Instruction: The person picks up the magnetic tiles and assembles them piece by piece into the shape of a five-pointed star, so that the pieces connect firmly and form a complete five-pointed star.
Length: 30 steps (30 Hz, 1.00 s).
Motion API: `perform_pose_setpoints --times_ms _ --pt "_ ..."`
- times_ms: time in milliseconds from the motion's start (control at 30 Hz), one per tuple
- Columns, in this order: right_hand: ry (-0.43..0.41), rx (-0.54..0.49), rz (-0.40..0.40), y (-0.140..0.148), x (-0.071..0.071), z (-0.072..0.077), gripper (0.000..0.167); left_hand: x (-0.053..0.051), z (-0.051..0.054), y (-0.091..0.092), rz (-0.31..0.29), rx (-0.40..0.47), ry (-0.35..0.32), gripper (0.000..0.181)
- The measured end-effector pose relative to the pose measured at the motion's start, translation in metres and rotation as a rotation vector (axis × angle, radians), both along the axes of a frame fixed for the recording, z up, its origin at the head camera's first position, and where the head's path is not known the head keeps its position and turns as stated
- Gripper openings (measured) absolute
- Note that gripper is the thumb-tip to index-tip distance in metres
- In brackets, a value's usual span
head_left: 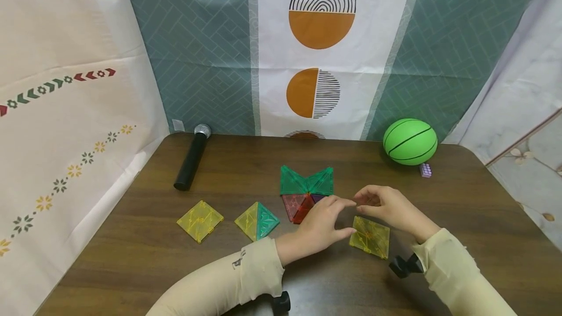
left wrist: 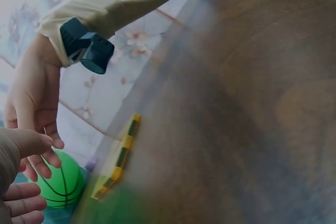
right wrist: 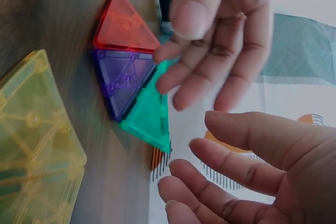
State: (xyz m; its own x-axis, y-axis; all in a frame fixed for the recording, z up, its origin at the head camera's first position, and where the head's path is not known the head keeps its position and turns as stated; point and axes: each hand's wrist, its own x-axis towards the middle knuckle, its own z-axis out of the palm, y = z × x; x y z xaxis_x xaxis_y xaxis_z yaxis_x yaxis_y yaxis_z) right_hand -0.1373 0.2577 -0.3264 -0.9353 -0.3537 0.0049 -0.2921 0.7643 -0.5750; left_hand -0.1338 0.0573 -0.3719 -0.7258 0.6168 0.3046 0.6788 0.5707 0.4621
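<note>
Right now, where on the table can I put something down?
Bare table lies between the microphone and the back green tiles, and between those and the green ball. It's crowded around the left hand, right hand and nearby yellow square.

Brown wooden table [head_left: 110, 267]; teal-and-white patterned cloth [head_left: 202, 38] behind; pale side hangings [head_left: 57, 33].

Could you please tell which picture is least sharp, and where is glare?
Head view: fairly sharp, with pale glare on the table at bottom centre; left wrist view: least sharp, the table hazy and smeared; right wrist view: the red tile fairly clear.
</note>
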Motion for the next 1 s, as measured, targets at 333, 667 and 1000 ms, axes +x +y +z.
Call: perform_pose_setpoints --times_ms 333,667,1000 --pt "-0.03 0.059 0.015 0.015 0.011 -0.01 0.02 0.01 -0.015 0.007 -0.009 -0.05 -0.018 0.051" --pt "-0.037 0.12 0.002 0.031 0.015 -0.023 0.024 0.014 -0.03 0.013 0.01 -0.13 0.003 0.053" --pt "-0.066 0.219 -0.075 0.039 0.018 -0.03 0.024 0.013 -0.037 0.017 0.011 -0.164 0.049 0.053"
